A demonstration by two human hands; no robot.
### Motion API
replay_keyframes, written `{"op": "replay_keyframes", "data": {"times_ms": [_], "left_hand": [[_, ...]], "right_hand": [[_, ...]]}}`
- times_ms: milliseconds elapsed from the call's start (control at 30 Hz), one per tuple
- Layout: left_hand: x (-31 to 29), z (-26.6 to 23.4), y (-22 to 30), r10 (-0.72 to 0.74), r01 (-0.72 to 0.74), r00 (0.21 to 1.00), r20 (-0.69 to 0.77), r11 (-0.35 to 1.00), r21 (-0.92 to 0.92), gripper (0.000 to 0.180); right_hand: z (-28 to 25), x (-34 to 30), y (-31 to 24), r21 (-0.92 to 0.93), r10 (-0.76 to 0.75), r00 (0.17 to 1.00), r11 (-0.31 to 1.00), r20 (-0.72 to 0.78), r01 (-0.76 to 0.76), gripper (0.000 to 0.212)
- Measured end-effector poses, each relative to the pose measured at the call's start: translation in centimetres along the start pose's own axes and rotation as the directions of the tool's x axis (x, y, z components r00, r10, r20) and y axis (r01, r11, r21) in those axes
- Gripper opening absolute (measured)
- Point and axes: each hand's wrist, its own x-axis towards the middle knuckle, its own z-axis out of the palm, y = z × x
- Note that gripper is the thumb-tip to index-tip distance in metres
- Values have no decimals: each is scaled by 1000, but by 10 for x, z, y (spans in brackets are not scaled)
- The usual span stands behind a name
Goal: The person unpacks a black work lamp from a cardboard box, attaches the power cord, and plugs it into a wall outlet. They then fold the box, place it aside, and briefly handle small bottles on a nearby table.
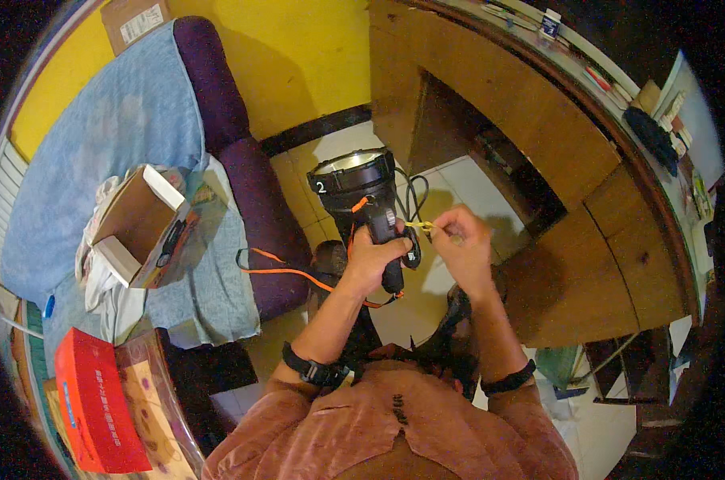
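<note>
A large black handheld searchlight [353, 186] with a wide round lens is held up in front of me, lens end away from me. My left hand [370, 264] wraps round its handle. An orange wrist strap [289, 272] hangs from the light and loops out to the left. Just right of the handle, my right hand [463, 246] is closed in a pinch on a thin yellow tie [420, 226]. That tie runs from the right fingertips toward a looped black cable [411, 194] beside the light. Whether the cable is joined to the light cannot be made out.
To the left, a purple sofa [262, 204] carries a blue cloth [98, 104] and an opened cardboard box [142, 228]. A red box [98, 408] lies on a table at lower left. A wooden desk [574, 264] curves along the right, with small items on top.
</note>
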Motion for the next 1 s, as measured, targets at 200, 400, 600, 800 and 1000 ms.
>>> {"op": "replay_keyframes", "data": {"times_ms": [200,400,600,800,1000], "left_hand": [[1,-3,1,-11,16,998,63,996,-85,20],[-5,-2,9,54,-45,992,116,996,-78,21],[-4,-9,11,-21,9,991,132,996,88,21],[-4,-17,11,46,-13,978,204,987,-161,31],[-7,-12,19,-16,24,987,159,998,-51,25]], "right_hand": [[1,-5,-4,125,15,1000,992,6,-16,6],[8,-4,-13,225,55,991,971,123,-82,18],[1,-2,-32,2,46,961,999,273,-49,25],[-5,-8,-46,-280,-56,974,953,220,118,31],[-12,-10,-41,-166,-93,976,978,197,126,27]]}}
